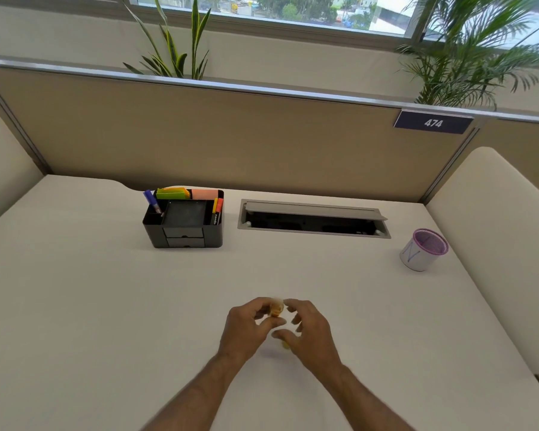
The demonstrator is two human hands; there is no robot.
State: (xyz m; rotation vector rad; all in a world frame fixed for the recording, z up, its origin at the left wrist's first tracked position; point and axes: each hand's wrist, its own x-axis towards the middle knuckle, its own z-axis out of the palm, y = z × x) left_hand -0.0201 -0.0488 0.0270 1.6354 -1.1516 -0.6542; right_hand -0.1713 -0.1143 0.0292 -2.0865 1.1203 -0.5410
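Note:
My two hands meet over the middle of the white desk [106, 306]. My left hand [246, 329] pinches a small yellow object [276, 309], blurred by motion, between thumb and fingers. My right hand [308, 332] hovers close beside it with curled fingers. A second bit of yellow [285, 345] shows under the right thumb; whether the right hand grips it is unclear.
A black desk organiser [184, 223] with markers and sticky notes stands at the back left. A grey cable hatch [313, 217] lies open behind the hands. A white and purple mesh cup [423, 250] stands at the right. Partition walls enclose the desk.

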